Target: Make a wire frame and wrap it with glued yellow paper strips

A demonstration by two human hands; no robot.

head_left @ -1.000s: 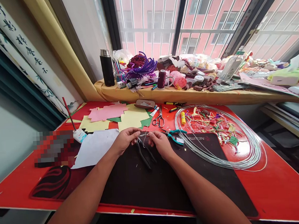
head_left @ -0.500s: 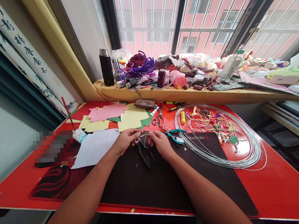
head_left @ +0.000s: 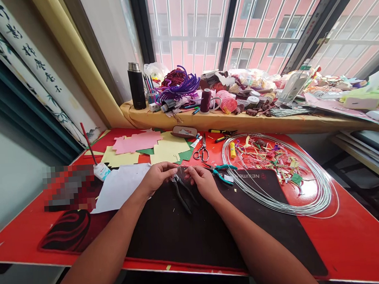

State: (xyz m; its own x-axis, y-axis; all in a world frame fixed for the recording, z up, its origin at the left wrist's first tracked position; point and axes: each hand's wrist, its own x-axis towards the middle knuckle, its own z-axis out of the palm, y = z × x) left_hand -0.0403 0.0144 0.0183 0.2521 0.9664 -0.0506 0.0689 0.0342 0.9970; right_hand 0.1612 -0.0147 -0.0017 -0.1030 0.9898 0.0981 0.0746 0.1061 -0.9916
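Fingertips pinched, my left hand point(head_left: 158, 177) and my right hand point(head_left: 205, 183) face each other over the dark mat point(head_left: 182, 241). Between them runs a thin, pale bent wire point(head_left: 180, 167), its ends hidden in the fingers. Its exact shape is too small to make out. Black-handled pliers point(head_left: 182, 198) lie on the mat just below the hands, handles toward me. Teal-handled pliers point(head_left: 222, 174) rest to the right of my right hand. Scissors point(head_left: 201, 151) lie beyond the hands on the red table.
A large coil of silvery wire point(head_left: 309, 205) lies at right, around scattered coloured scraps point(head_left: 273, 154). White paper point(head_left: 120, 191), coloured sheets point(head_left: 170, 145) and a glue bottle point(head_left: 102, 171) are at left. A cluttered ledge point(head_left: 162, 122) with a black flask point(head_left: 136, 87) stands behind.
The wire's upright loops, seen between the fingers before, no longer show; only a short thin stretch is visible. My hands have stayed in nearly the same place, and the view has shifted slightly.
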